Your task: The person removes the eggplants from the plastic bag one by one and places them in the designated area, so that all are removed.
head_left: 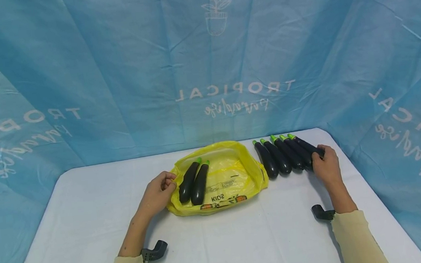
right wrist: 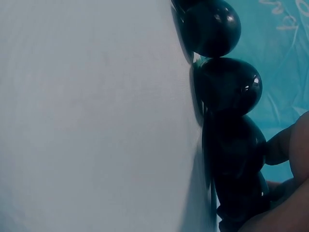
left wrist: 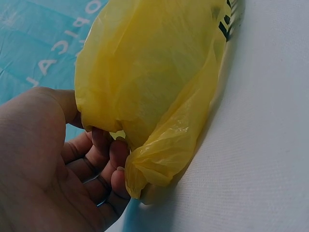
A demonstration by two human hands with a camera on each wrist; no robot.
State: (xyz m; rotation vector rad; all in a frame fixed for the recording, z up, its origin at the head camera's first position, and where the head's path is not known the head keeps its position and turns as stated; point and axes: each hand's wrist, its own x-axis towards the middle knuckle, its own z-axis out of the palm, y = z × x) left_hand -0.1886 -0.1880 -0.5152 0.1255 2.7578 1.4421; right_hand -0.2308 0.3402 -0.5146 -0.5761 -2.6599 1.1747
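Observation:
A yellow plastic bag (head_left: 236, 167) lies spread with its mouth wide, and two dark eggplants (head_left: 201, 185) rest side by side in its left half. My left hand (head_left: 158, 195) holds the bag's left edge; the left wrist view shows the thumb and curled fingers at the thin yellow plastic (left wrist: 159, 96). To the right of the bag, several eggplants (head_left: 265, 160) lie in a row, green stem ends toward the back. My right hand (head_left: 327, 167) grips the rounded end of the rightmost eggplant (head_left: 304, 144), which slants across its neighbour. Its fingers are partly hidden in the right wrist view.
White cloth covers the table (head_left: 222, 249). A blue printed curtain (head_left: 204, 64) hangs behind it and along both sides. Each wrist wears a black camera band, the left one (head_left: 155, 252) and the right one (head_left: 322, 213), below beige sleeves.

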